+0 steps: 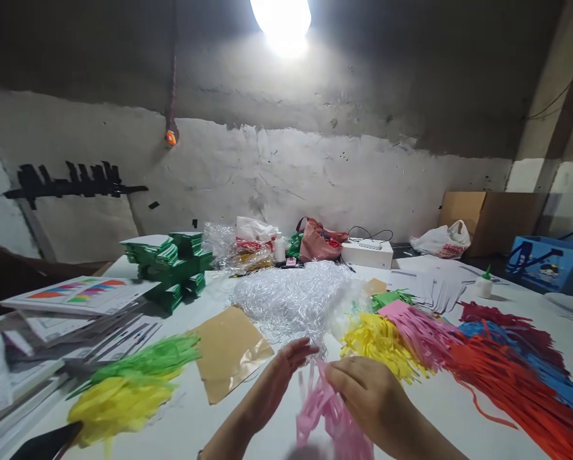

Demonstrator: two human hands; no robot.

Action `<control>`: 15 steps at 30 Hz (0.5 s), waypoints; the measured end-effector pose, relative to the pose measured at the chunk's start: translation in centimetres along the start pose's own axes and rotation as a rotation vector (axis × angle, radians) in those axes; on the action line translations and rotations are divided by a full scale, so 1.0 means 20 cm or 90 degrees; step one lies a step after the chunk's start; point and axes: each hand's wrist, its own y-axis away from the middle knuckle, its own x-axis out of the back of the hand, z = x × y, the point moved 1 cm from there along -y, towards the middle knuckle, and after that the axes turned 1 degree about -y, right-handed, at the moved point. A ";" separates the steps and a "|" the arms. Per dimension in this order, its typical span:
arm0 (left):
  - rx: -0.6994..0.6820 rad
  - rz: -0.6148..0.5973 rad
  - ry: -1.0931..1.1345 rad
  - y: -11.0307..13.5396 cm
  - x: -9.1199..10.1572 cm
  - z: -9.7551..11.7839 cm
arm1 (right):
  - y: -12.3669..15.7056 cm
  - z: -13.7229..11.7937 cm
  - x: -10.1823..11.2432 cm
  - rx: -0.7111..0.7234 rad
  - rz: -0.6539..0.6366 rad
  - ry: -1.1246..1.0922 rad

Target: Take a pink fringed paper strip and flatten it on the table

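pink paper fringe (327, 409), cut into thin strips, hangs bunched and crumpled, low over the white bench (195, 421).

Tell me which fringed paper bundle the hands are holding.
The pink bundle at bottom centre, pinched between left hand and right hand. The second pink bundle, the yellow bundle and the red strips lie untouched on the table.

The paper strips (331, 409) are pink. The fringe pile (377, 345) is yellow. The long strips (516, 390) are red, with blue strips (554, 377) behind. The stack of boxes (171, 265) is green. The table (449, 402) is white.
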 end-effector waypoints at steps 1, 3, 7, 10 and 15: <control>0.015 -0.019 0.008 -0.03 -0.02 -0.01 | -0.02 -0.01 0.02 0.037 0.002 -0.009; 0.058 -0.066 0.020 -0.09 -0.09 -0.04 | -0.04 -0.02 0.07 0.105 -0.010 -0.015; 0.121 -0.087 0.037 -0.10 -0.15 -0.07 | 0.00 -0.01 0.17 0.196 -0.054 0.065; 0.126 -0.060 0.028 -0.06 -0.08 -0.06 | 0.07 0.03 0.20 0.211 -0.091 0.118; 0.126 -0.044 0.065 -0.01 0.02 -0.05 | 0.18 0.06 0.12 0.224 -0.051 0.156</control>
